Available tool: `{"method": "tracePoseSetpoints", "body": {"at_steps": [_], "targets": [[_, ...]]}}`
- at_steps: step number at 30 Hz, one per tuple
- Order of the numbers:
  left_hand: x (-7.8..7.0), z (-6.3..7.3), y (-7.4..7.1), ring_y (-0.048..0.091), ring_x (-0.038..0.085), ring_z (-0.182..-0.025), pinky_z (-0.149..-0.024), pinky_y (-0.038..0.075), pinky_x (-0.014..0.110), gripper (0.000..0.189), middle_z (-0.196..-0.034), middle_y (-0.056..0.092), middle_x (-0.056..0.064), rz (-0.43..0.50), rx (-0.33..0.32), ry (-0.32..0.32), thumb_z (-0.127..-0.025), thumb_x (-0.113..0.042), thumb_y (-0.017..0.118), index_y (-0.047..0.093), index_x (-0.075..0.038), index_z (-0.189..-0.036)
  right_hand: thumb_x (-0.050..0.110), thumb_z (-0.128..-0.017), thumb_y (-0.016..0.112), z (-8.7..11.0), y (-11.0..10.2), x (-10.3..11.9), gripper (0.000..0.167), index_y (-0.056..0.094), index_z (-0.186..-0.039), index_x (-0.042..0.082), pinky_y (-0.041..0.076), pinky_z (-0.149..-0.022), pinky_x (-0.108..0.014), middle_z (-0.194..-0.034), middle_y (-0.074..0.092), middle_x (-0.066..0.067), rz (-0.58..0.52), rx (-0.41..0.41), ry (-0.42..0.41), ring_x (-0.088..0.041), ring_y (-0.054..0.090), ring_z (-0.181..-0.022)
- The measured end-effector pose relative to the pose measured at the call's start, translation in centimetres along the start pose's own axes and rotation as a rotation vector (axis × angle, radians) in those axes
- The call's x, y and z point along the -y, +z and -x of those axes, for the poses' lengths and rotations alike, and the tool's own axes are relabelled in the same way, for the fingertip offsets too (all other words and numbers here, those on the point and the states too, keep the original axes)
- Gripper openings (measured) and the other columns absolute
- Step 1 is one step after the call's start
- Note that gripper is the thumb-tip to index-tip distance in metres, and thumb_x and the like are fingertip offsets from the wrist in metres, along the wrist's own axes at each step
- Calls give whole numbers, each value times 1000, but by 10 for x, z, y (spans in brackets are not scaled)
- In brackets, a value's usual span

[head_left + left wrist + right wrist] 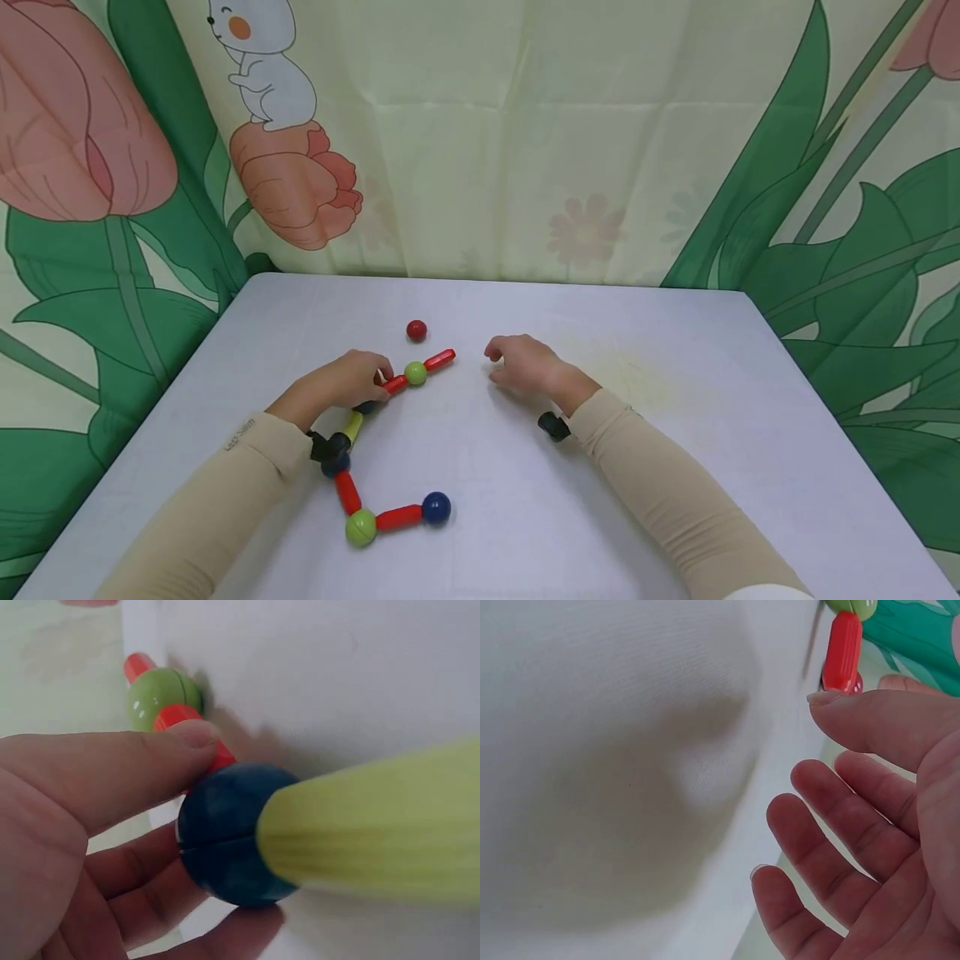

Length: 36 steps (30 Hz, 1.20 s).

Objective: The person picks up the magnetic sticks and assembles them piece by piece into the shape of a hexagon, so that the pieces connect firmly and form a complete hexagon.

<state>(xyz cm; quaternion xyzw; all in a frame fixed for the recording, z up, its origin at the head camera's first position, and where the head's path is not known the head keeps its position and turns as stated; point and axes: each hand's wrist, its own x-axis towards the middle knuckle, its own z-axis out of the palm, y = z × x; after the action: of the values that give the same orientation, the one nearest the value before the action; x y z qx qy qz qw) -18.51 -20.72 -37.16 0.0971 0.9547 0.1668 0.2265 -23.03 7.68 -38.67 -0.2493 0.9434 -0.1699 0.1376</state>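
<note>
My left hand (347,379) grips a chain of balls and sticks. In the left wrist view its thumb lies on a red stick (177,717) and a finger is under the dark blue ball (232,862). From that ball a yellow stick (375,832) runs right, and past the red stick comes a green ball (146,697). In the head view another red stick (440,360) forms the chain's far end. My right hand (525,364) hovers to the right of that end, fingers loosely bent, holding nothing.
A loose red ball (416,331) lies behind the chain. Nearer me the chain bends through a blue ball (335,463), a red stick (348,493), a green ball (361,527) and a red stick (399,517) to another blue ball (436,508). The white table (585,517) meets a printed curtain (480,167).
</note>
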Motion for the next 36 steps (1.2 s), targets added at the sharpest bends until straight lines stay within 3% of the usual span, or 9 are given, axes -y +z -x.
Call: {"method": "tracePoseSetpoints", "body": {"at_steps": [6, 10, 16, 22, 36], "targets": [[7, 8, -2, 59, 22, -83, -71, 55, 33, 33, -99, 63, 9, -11, 28, -35, -90, -15, 75, 64, -2, -118, 21, -95, 66, -9, -2, 5, 33, 63, -126, 8, 45, -100, -38, -120, 65, -5, -4, -4, -10, -23, 59, -113], [6, 4, -5, 60, 23, -89, -79, 55, 37, 42, -107, 63, 12, -27, 4, -39, -90, -20, 75, 60, -1, -125, 22, -97, 64, -22, -7, 15, 36, 62, -131, 9, 43, -104, -38, -126, 64, -5, 7, -6, -38, -24, 56, -121], [-1, -9, -6, 62, 26, -99, -89, 53, 41, 51, -118, 64, 16, -28, -60, -14, -92, -23, 73, 55, -3, -136, 24, -101, 61, -51, -11, 32, 39, 59, -137, 9, 38, -109, -38, -133, 61, -7, 28, -13, -97, -24, 52, -128], [-6, -16, -5, 61, 27, -101, -90, 52, 42, 47, -116, 65, 14, 7, -48, 36, -93, -15, 71, 57, -6, -137, 26, -102, 57, -75, -7, 42, 42, 56, -142, 12, 33, -113, -39, -142, 56, -7, 48, -7, -102, -25, 45, -136], [-8, -18, -1, 57, 25, -99, -91, 51, 42, 40, -112, 64, 10, 25, -33, 86, -92, -9, 71, 62, -10, -132, 21, -105, 50, -98, 2, 60, 44, 49, -148, 16, 32, -114, -40, -147, 51, -7, 31, 31, -103, -26, 42, -139]]}}
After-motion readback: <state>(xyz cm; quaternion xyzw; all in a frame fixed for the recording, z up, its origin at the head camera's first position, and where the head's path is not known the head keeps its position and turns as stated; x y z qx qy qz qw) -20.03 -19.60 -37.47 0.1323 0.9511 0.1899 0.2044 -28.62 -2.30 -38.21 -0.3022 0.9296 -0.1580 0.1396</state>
